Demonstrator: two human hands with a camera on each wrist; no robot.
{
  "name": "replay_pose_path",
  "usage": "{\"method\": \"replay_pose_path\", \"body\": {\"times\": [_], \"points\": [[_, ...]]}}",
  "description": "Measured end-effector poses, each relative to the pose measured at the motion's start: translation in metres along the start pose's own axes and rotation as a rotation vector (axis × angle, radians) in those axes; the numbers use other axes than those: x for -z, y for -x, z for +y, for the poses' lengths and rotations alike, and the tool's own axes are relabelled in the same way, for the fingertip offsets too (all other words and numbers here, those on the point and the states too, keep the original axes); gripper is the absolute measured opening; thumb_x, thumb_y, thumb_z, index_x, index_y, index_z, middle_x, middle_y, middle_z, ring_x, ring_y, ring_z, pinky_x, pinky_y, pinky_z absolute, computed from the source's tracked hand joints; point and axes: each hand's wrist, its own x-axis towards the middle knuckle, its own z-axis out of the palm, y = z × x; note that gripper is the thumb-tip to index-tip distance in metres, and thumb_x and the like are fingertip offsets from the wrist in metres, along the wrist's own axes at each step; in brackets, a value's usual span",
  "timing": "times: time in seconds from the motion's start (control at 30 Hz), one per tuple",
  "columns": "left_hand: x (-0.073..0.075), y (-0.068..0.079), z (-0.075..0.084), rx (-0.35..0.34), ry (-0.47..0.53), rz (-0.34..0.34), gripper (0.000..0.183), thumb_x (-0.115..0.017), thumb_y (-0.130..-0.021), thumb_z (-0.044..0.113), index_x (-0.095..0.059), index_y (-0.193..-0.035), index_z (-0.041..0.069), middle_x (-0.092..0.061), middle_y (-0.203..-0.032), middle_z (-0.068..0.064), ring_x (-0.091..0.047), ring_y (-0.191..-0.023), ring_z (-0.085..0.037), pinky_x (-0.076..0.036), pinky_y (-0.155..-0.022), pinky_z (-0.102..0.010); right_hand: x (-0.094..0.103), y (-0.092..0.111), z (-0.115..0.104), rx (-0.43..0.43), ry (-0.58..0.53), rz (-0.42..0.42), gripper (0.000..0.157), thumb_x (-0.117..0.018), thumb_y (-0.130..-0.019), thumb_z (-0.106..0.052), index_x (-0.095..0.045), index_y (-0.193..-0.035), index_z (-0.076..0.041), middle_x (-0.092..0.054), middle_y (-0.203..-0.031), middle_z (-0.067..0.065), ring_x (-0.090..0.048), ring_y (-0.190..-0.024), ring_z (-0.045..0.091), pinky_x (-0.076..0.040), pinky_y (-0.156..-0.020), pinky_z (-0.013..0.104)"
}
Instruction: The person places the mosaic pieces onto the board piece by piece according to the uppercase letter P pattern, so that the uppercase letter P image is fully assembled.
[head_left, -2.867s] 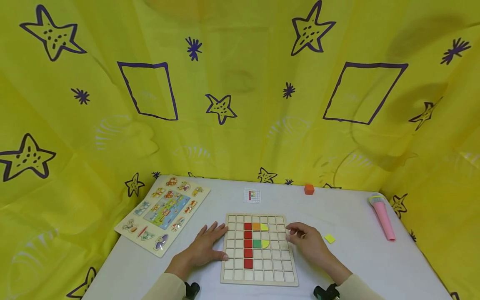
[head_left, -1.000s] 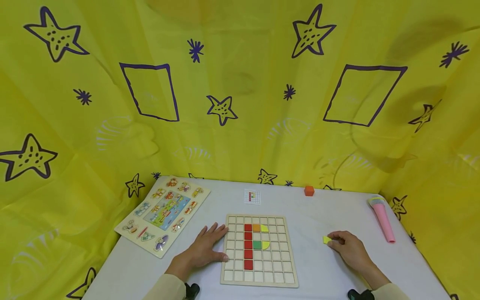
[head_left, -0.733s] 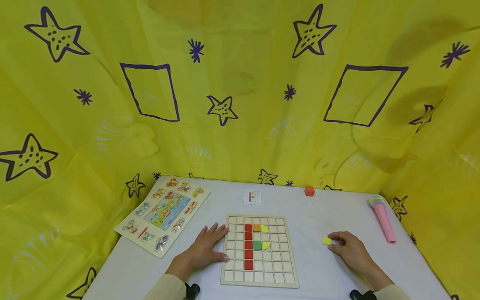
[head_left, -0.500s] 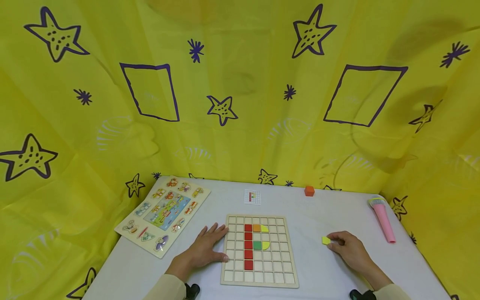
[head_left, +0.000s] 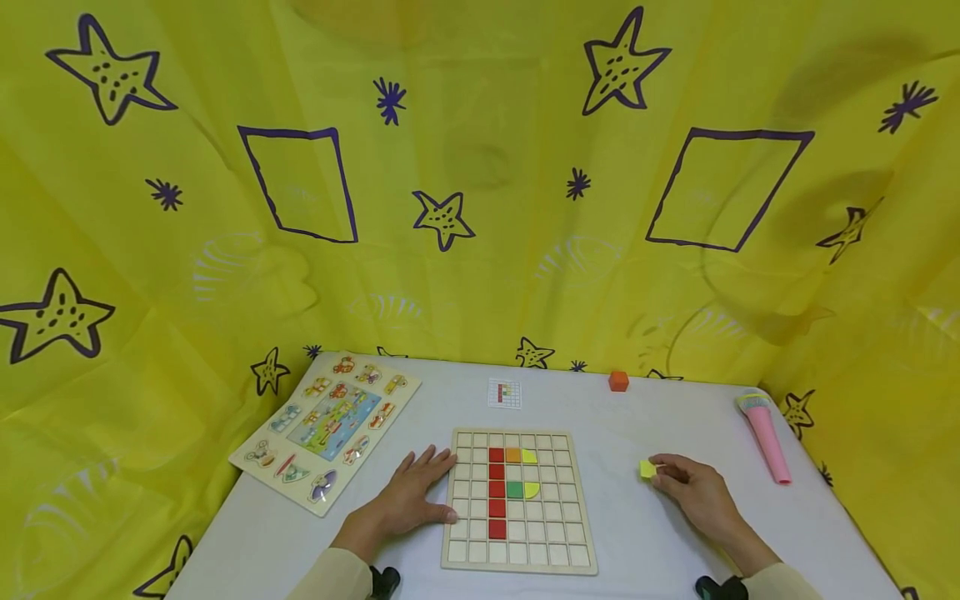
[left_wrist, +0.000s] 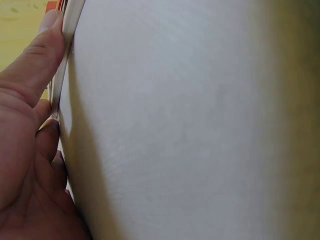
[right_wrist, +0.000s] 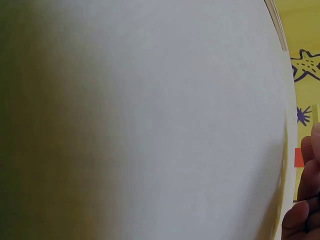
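A wooden grid board (head_left: 555, 550) lies mid-table in the head view. Set in its cells are a column of red square tiles (head_left: 497, 490), an orange square tile (head_left: 513, 455), a green square tile (head_left: 514, 490) and two yellow rounded tiles (head_left: 531, 490). My left hand (head_left: 405, 498) rests spread at the board's left edge, thumb and fingertips touching the rim, also seen in the left wrist view. Right of the board, my right hand (head_left: 693, 492) pinches a yellow tile (head_left: 647, 471) between thumb and fingers. In the right wrist view only part of that hand (right_wrist: 305, 195) shows.
Behind the board lies a small pattern card (head_left: 505, 393) with a printed grid. A picture puzzle board (head_left: 326, 429) is at the left. An orange-red cube (head_left: 618, 381) sits near the back edge, and a pink toy microphone (head_left: 767, 437) lies at the right.
My right hand has moved from the board's right edge to the yellow tile on the table, pinched it, turned it and shifted it slightly away from me. My left hand stays put.
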Motion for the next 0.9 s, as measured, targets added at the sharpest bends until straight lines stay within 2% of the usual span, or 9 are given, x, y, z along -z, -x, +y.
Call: {"method": "replay_pose_path", "body": {"times": [0.5, 0.7, 0.9], "points": [[0.001, 0.000, 0.000, 0.003, -0.002, 0.002, 0.095, -0.086, -0.083, 0.045, -0.045, -0.159, 0.006, -0.039, -0.169, -0.015, -0.020, -0.162, -0.042, -0.006, -0.133, -0.063, -0.029, -0.014, -0.037, -0.002, -0.229, 0.000, 0.028, -0.076, -0.095, -0.002, -0.074, -0.123, 0.002, -0.076, -0.111, 0.019, -0.063, -0.085, 0.000, -0.056, -0.069, 0.018], [0.002, 0.001, 0.002, 0.006, 0.008, 0.000, 0.095, -0.086, -0.083, 0.044, -0.045, -0.159, 0.005, -0.039, -0.169, -0.016, -0.019, -0.162, -0.043, -0.005, -0.133, -0.063, -0.044, -0.019, -0.054, -0.032, -0.276, -0.033, 0.029, -0.074, -0.096, -0.002, -0.074, -0.125, 0.000, -0.075, -0.113, 0.018, -0.064, -0.087, 0.006, -0.055, -0.067, 0.019], [0.002, -0.001, 0.002, 0.006, -0.007, -0.001, 0.095, -0.086, -0.083, 0.045, -0.045, -0.159, 0.005, -0.039, -0.168, -0.016, -0.020, -0.161, -0.044, -0.006, -0.132, -0.064, -0.061, -0.022, -0.070, -0.024, -0.311, -0.053, 0.028, -0.074, -0.096, -0.001, -0.074, -0.124, 0.000, -0.076, -0.111, 0.016, -0.065, -0.089, 0.008, -0.055, -0.069, 0.019]]}}
